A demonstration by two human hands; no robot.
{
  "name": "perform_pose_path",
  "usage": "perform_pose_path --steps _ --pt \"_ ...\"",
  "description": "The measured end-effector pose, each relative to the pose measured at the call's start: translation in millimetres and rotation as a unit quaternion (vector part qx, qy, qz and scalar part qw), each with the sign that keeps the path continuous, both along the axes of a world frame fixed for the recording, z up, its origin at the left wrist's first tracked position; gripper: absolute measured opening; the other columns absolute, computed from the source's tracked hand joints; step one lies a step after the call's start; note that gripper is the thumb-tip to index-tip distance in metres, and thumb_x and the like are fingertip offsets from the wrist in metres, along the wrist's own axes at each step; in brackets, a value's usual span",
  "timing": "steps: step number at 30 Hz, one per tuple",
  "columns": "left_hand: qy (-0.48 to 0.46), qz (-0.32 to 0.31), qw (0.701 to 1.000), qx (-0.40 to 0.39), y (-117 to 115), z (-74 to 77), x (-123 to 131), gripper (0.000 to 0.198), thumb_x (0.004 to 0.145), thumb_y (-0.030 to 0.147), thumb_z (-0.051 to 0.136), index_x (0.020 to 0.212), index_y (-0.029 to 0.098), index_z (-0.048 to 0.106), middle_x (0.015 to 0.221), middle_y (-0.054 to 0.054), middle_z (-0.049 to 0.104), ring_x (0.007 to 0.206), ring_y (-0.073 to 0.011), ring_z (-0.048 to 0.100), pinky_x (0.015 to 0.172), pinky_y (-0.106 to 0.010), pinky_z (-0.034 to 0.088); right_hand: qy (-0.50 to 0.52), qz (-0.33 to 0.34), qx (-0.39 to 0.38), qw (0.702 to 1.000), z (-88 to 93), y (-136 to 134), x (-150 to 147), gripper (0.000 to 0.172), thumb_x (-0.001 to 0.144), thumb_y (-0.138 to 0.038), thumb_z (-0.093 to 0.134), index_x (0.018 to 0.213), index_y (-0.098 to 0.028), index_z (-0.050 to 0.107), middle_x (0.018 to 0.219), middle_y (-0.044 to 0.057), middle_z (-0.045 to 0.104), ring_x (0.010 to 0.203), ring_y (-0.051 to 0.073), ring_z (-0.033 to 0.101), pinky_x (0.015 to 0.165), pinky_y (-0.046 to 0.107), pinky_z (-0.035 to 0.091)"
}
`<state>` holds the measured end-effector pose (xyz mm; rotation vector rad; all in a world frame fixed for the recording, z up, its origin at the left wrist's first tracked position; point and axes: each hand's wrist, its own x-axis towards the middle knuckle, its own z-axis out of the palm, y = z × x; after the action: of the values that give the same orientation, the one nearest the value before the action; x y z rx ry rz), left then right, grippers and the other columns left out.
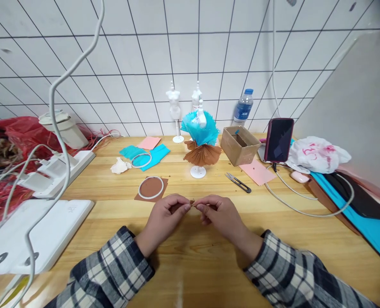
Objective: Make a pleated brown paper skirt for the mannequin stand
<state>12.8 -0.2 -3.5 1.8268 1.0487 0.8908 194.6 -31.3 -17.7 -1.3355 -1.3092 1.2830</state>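
Note:
My left hand [169, 215] and my right hand [222, 217] meet over the table, fingertips nearly touching. Both pinch a small brown scrap [192, 202], mostly hidden by the fingers; whether it is paper or cloth I cannot tell. Beyond them, a white mini dress form [200, 117] wears a pleated turquoise ruffle [204, 133] above a brown pleated ruffle [202, 154]. To the left, a white ring [151, 197] lies on a brown sheet [151, 188]. Thread snips [239, 183] rest on the right.
Two bare dress forms [173, 107] stand by the wall. Turquoise sheets [156, 156], a cardboard box [240, 145], a propped phone [278, 140] and a water bottle [243, 107] are at the back. A power strip [71, 173] and white flat device [39, 233] are left; a cable hangs nearby.

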Motion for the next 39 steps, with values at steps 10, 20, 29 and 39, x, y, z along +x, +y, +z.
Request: perform_pose_path --steps 10,20,29,39 --pt "0.243 -0.270 0.898 0.249 5 9.3 -18 0.020 0.092 0.022 0.051 0.096 0.022 0.070 0.082 -0.004 0.071 0.075 -0.0154 0.062 0.067 -0.028 0.041 -0.197 0.191 0.101 0.956 -6.8 7 17 0.010 0.078 -0.016 0.065 0.079 -0.020 0.074 0.078 0.001 0.065 0.071 0.013 0.059 0.066 0.025 0.047" --pt "0.358 -0.175 0.902 0.169 -4 14.1 -8 0.015 0.082 0.018 0.054 0.076 0.020 0.068 0.072 -0.002 0.068 0.067 -0.0172 0.059 0.063 -0.030 0.034 -0.465 0.150 0.348 0.800 2.4 -17 2 0.013 0.089 -0.016 0.053 0.080 -0.019 0.063 0.086 0.003 0.062 0.081 0.018 0.052 0.068 0.030 0.042" --pt "-0.050 0.012 0.964 -0.260 -1 0.5 -6 0.022 0.076 0.035 0.067 0.071 0.014 0.066 0.064 -0.002 0.061 0.058 -0.0111 0.049 0.056 -0.023 0.034 -0.497 0.056 0.447 0.742 7.8 -18 3 0.036 0.091 -0.016 0.051 0.126 -0.015 0.059 0.117 0.009 0.066 0.088 0.021 0.054 0.077 0.037 0.048" --pt "-0.153 -0.047 0.895 -0.416 2 3.5 -10 0.028 0.070 0.038 0.077 0.072 0.012 0.065 0.063 -0.003 0.061 0.055 -0.0098 0.048 0.051 -0.022 0.028 -0.006 0.069 0.091 0.993 -0.3 -3 6 0.043 0.090 -0.039 0.057 0.129 -0.022 0.057 0.110 0.007 0.068 0.078 0.014 0.058 0.059 0.025 0.048"
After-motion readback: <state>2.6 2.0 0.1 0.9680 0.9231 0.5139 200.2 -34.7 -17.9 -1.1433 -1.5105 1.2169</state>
